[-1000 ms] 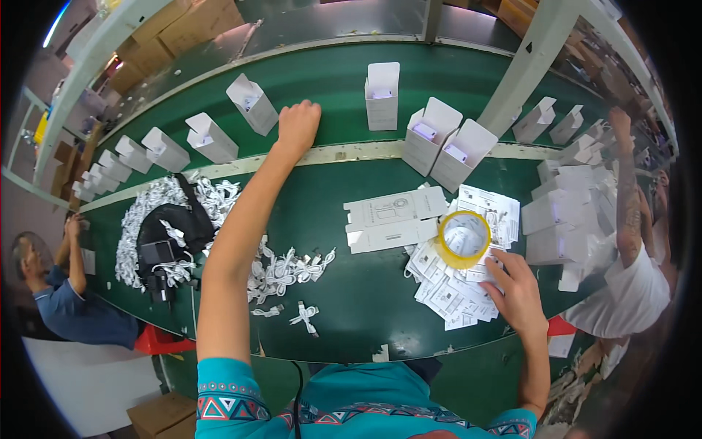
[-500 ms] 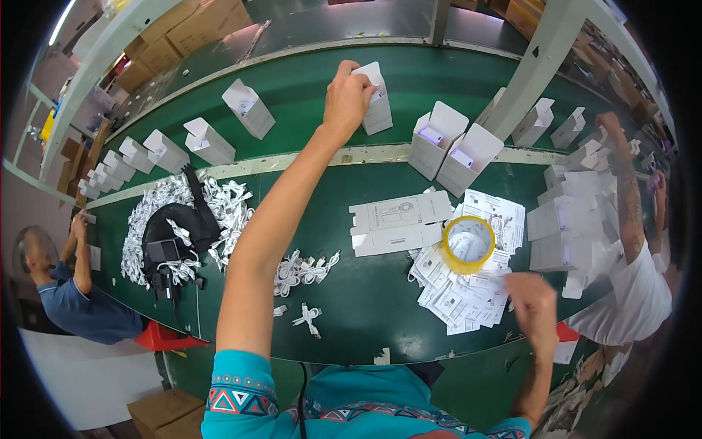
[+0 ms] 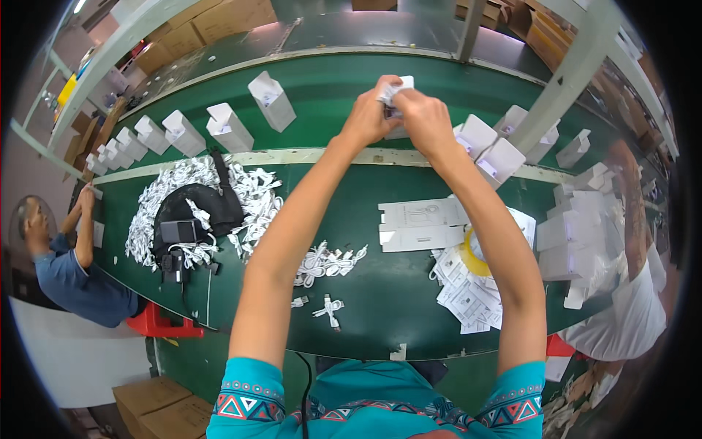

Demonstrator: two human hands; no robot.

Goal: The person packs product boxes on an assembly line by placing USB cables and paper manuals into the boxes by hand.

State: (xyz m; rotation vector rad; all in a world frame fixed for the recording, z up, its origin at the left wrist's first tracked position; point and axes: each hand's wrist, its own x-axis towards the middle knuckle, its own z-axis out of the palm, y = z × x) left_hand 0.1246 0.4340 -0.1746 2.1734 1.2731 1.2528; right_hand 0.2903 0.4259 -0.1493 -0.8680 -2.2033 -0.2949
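Note:
Over the green strip beyond the table, both my hands meet at the top of an upright small white box (image 3: 397, 133). My left hand (image 3: 368, 118) has its fingers closed round the box's upper left side. From the right, my right hand (image 3: 425, 119) reaches in with bent fingers at the box's mouth. A crumpled-looking white piece (image 3: 388, 94) shows between the hands; whether it is paper or part of the box I cannot tell. More open white boxes (image 3: 500, 162) stand just right of my right wrist, partly behind it.
White cables (image 3: 333, 265) lie in bundles on the table, beside a larger cable heap (image 3: 157, 212) with a black cloth. A flattened box (image 3: 420, 225), leaflets (image 3: 468, 300) and a yellow tape roll (image 3: 474, 256) lie right. Open boxes (image 3: 272, 102) line the strip. Co-workers sit at both sides.
My right hand has moved from beside the leaflets up to the box, joining my left. The view has shifted slightly, and my right forearm now covers part of the tape roll.

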